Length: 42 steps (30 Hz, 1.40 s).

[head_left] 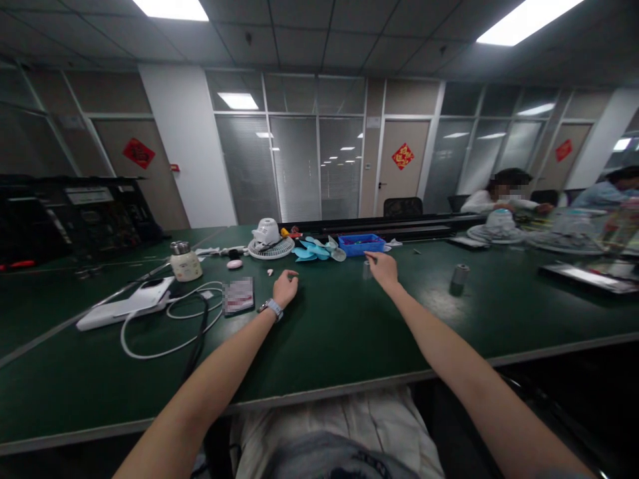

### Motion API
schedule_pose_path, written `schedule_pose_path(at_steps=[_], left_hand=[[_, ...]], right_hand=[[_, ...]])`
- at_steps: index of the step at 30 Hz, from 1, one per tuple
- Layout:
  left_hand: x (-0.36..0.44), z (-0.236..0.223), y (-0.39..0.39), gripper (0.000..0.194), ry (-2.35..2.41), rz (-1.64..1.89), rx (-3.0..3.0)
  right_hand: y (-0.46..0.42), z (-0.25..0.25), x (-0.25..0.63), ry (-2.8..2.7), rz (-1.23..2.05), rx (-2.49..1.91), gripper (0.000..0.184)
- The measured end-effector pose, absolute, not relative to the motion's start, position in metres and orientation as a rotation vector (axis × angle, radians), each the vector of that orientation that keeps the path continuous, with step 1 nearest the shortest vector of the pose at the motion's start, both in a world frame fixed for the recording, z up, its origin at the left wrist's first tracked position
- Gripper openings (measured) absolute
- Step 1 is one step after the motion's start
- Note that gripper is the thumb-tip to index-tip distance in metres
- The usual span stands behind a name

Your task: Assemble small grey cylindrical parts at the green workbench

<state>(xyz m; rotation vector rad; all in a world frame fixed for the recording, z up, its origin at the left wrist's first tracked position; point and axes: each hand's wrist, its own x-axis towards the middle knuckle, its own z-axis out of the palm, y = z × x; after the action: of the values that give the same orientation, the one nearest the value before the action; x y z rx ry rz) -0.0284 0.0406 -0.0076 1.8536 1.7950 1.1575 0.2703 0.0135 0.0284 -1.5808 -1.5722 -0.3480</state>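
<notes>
My right hand (383, 269) is over the table, index finger stretched out to the left. Just beneath and beside its fingertips stands a small grey metal cylinder (367, 269), partly covered by the hand; whether they touch is unclear. A second, similar metal cylinder (460, 275) stands upright farther right. My left hand (285, 287), with a watch on the wrist, hovers low over the table, fingers loosely bent and apart, holding nothing. Near it lie a small white earbud (270, 272) and a phone-like flat item (239, 295).
Along the back are a white fan housing with grille (269, 243), blue fan blades (315, 249) and a blue bin (362, 245) of small parts. At left are a bottle (185, 263), a white power bank (127, 305) and looped cables (150, 356). Other people sit at far right.
</notes>
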Motion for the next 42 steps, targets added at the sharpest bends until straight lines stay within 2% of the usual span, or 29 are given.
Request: schedule_pose_path(at_steps=[5,13,31,37,42], left_hand=[[-0.03,-0.009,0.043,0.027,1.793,1.15,1.873],[-0.029,-0.01,0.043,0.027,1.789,1.152,1.878],[-0.028,-0.008,0.041,0.028,1.792,1.126,1.881],[-0.028,-0.006,0.038,0.027,1.788,1.119,1.887],[-0.028,-0.006,0.038,0.027,1.796,1.095,1.893]], right_hand=[[0.021,0.026,0.306,-1.499,-0.283,-1.656,0.026],[0.021,0.026,0.287,-1.681,-0.257,-1.64,0.027],[0.015,0.034,0.281,-1.719,-0.358,-1.838,0.03],[0.011,0.033,0.282,-1.698,-0.324,-1.854,0.037],[0.009,0.034,0.284,-1.684,-0.254,-1.924,0.031]])
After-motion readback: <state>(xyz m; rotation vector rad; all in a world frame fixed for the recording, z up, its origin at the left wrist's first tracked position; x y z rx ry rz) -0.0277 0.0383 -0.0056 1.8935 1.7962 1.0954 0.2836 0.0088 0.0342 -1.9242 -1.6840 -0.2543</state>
